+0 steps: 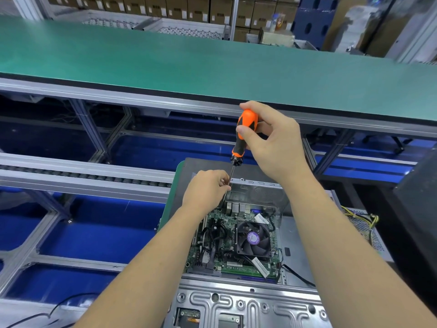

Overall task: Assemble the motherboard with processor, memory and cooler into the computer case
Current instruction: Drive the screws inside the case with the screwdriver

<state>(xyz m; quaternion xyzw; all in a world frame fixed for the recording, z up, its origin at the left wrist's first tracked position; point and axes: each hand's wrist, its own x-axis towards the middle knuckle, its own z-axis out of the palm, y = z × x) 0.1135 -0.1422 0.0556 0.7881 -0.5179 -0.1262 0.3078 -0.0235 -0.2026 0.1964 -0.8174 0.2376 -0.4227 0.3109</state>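
Screwdriver (243, 136) tip hidden behind my left hand (205, 192) at the far left corner of the motherboard (220, 235); screw not visible. One board, one cooler (253, 237) fan, seated in the open case (260, 301). Right hand (272, 143) raised, fingers wrapped around the orange handle; left fingertips pinch the shaft, tool nearly upright.

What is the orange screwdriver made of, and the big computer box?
The screwdriver handle looks like matte orange plastic with black, maybe rubbery, grip patches; its thin shaft looks like steel. The computer case seems bare sheet metal: grey, slightly shiny, with stamped ridges and holes.
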